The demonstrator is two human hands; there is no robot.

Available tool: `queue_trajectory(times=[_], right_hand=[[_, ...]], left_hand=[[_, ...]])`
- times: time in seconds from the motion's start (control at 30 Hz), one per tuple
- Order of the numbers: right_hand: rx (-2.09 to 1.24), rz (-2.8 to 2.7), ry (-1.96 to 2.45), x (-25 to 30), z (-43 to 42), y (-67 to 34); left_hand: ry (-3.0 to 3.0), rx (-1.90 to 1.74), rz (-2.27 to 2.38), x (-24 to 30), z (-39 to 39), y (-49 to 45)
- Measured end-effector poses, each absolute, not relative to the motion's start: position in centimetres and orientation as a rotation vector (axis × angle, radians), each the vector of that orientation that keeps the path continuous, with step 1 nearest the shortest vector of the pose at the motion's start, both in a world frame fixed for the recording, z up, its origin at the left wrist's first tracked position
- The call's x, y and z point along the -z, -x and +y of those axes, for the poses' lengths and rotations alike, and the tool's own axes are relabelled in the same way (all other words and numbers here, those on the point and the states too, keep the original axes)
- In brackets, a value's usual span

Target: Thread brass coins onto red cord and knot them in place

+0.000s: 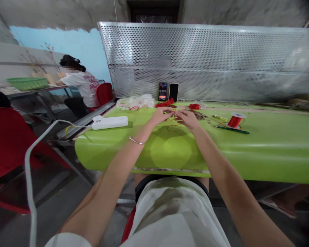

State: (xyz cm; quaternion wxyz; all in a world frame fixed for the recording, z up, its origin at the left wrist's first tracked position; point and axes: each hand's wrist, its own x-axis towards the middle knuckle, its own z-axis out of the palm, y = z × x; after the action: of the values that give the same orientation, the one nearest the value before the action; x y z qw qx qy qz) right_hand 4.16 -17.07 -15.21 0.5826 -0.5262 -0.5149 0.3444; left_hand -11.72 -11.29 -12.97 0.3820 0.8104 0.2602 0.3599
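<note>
Over the middle of the green table, my left hand (162,115) pinches a thin red cord (174,130) between its fingertips. Close against it, my right hand (187,119) is closed on the same cord, thumb and forefinger together. A loop of the cord hangs below the fingers towards the tabletop. What lies exactly between the fingertips is too small to make out. Just behind my right hand is a scatter of small brown coin-like pieces (200,116). Bundles of red cord (167,103) lie behind my hands, with another red bundle (194,106) further right.
A spool of red thread (235,120) stands at right beside a dark green pen (231,129). Two phones (173,92) lean on the perforated metal panel (208,61). At left are a white power bank (110,122) with a cable and a plastic bag (137,102). Another person (82,84) sits far left.
</note>
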Motion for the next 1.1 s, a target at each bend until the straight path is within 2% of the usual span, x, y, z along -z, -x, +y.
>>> queue_trajectory(times=[0.2,0.4,0.6,0.9,1.1], right_hand=[[-0.565,-1.288,1.181,15.6,-16.8,-4.2],[-0.272,-1.440,1.114,15.5,-17.0,-3.9],[-0.203,-1.502,1.125,15.4,-17.5,-3.3],[-0.056,-1.557,1.113,14.9,-18.1,-2.9],[-0.118,-1.545,1.145,14.9,-18.2,-3.0]], left_hand=[[-2.160,-0.974,0.615,13.5,-10.8,11.6],[-2.014,-0.948,0.591,13.0,-11.3,11.7],[-1.778,-0.855,0.567,13.5,-10.6,11.5],[-1.476,-0.459,0.510,13.2,-10.7,11.6],[-1.367,-0.475,0.497,13.0,-10.7,11.5]])
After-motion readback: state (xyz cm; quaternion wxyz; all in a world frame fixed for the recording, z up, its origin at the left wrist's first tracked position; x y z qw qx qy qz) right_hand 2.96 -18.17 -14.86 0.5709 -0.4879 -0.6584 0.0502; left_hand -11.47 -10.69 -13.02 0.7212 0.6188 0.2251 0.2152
